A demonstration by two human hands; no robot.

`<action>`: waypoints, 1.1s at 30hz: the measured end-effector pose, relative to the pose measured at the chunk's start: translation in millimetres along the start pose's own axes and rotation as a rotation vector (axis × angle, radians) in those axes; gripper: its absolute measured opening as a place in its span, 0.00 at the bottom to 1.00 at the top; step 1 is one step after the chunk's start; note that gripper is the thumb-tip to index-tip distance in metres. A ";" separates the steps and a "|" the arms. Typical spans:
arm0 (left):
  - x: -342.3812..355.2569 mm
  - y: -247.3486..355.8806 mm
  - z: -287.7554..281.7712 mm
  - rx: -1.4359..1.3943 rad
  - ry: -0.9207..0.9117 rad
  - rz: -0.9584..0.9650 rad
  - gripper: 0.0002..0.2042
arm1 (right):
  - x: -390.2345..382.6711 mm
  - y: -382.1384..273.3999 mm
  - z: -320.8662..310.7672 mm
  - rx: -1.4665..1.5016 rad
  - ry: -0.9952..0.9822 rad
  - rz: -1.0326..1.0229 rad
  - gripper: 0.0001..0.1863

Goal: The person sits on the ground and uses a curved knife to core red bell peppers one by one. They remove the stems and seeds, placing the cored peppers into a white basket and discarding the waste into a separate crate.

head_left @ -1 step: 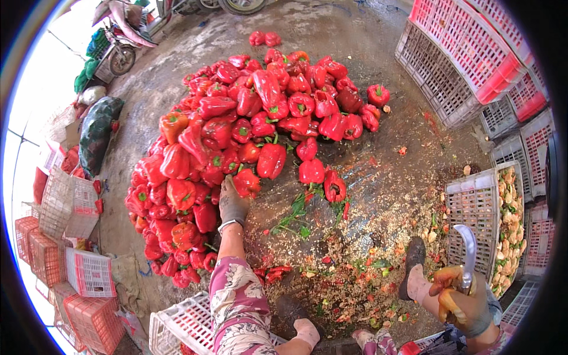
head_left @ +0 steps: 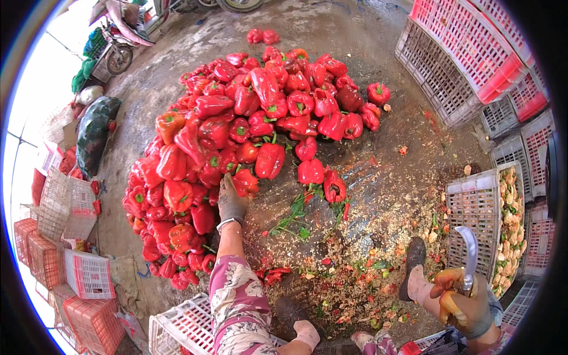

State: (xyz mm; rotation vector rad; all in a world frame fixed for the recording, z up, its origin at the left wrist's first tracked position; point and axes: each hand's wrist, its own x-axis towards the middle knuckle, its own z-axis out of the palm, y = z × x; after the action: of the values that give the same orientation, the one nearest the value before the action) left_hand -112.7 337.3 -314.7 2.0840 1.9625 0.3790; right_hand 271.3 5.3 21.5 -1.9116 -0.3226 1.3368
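A large heap of glossy red bell peppers lies on the ground before me. My left hand, in a grey glove, reaches to its near right edge, its fingers curled along one red bell pepper; the pepper partly hides the grip. At the lower right my right hand, in a stained glove, is closed around the handle of a knife with a curved, hooked blade that points up. Right of the heap lies a hollowed pepper, its dark opening showing.
Seeds, green leaves and pepper scraps litter the wet ground around my shoes. A tilted crate of pale pepper cores stands at the right, near stacked crates. More crates line the left; a white crate sits by my left leg.
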 end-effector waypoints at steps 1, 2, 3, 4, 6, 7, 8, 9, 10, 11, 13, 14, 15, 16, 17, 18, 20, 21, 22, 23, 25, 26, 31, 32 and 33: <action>2.7 -5.1 10.9 -0.004 -0.003 0.013 0.44 | 5.5 -3.2 2.3 0.005 -0.008 0.020 0.18; 6.2 -4.2 18.7 -0.015 0.037 -0.007 0.44 | 9.2 -5.7 4.0 0.019 -0.010 0.033 0.18; 4.2 -2.4 26.9 -0.025 0.078 -0.029 0.43 | 12.7 -5.6 4.8 0.045 -0.003 0.042 0.18; 0.2 0.2 35.1 -0.036 0.120 -0.052 0.43 | 15.4 -7.0 7.7 0.016 0.001 0.028 0.18; -11.1 12.2 35.9 -0.123 0.140 -0.141 0.38 | 16.3 -12.0 12.8 -0.036 0.011 0.003 0.18; -20.6 9.2 34.8 -0.146 0.154 -0.154 0.37 | 16.3 -14.5 14.1 -0.036 0.011 0.007 0.18; -29.7 5.4 31.3 -0.164 0.171 -0.171 0.36 | 17.3 -17.1 15.5 -0.035 0.004 0.011 0.19; -37.0 19.0 22.3 -0.240 0.253 -0.172 0.38 | 15.7 -15.7 16.2 -0.030 0.013 0.011 0.19; -42.2 31.2 11.0 -0.226 0.374 -0.154 0.38 | 13.4 -12.5 15.5 -0.017 0.019 -0.003 0.19; -49.9 43.5 -3.6 -0.210 0.495 -0.141 0.39 | 11.4 -9.0 14.3 -0.008 0.022 -0.016 0.18; -69.7 55.2 -15.1 -0.018 0.775 -0.088 0.38 | 4.6 -5.5 13.7 0.016 0.016 -0.013 0.18; -79.7 45.5 4.2 0.173 0.864 -0.031 0.41 | 0.1 -7.0 16.0 0.031 0.008 0.002 0.18; -105.0 28.5 20.2 0.241 0.331 -0.045 0.40 | -5.7 -5.8 16.0 0.047 0.001 0.018 0.19; -124.0 17.3 26.3 0.287 -0.192 -0.067 0.39 | -9.1 -6.4 15.4 0.069 -0.048 -0.001 0.18; -115.0 37.5 23.0 0.154 -0.041 -0.132 0.37 | -14.5 -2.7 9.3 0.106 -0.065 -0.035 0.18; -114.4 53.1 4.9 0.043 0.091 -0.195 0.35 | -25.1 5.9 3.1 0.159 -0.091 -0.046 0.18; -125.1 78.5 -28.9 -0.323 0.198 -0.260 0.32 | -37.2 10.0 -10.2 0.104 -0.187 -0.113 0.19; -130.2 93.2 -43.0 -0.569 0.171 -0.246 0.31 | -41.4 16.1 -13.9 0.089 -0.203 -0.157 0.19; -135.5 105.2 -57.2 -0.815 0.132 -0.225 0.29 | -46.1 21.2 -17.4 0.072 -0.216 -0.201 0.19; -137.8 95.0 -56.0 -1.103 0.074 -0.291 0.30 | -50.2 20.0 -17.3 0.086 -0.302 -0.268 0.19; -157.2 163.6 -115.1 -1.244 -0.133 -0.307 0.31 | -54.2 29.2 -22.7 -0.011 -0.301 -0.363 0.18; -172.5 183.8 -147.2 -1.299 -0.210 -0.333 0.31 | -59.7 22.4 -17.8 -0.133 -0.298 -0.395 0.16; -237.8 243.9 -227.7 -0.723 -0.014 0.358 0.38 | -50.4 51.4 -14.2 -0.275 -0.288 -0.667 0.13; -252.0 254.2 -242.8 -0.628 0.060 0.486 0.38 | -50.3 53.7 -14.4 -0.275 -0.320 -0.707 0.12; -266.0 261.2 -254.1 -0.531 0.131 0.607 0.38 | -54.6 55.3 -14.8 -0.278 -0.355 -0.744 0.12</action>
State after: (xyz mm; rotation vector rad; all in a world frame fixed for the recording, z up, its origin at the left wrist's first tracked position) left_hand 24.8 57.9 11.6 2.2544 1.0562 1.0413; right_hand 249.8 -70.9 22.4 -1.4979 -1.3108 1.1299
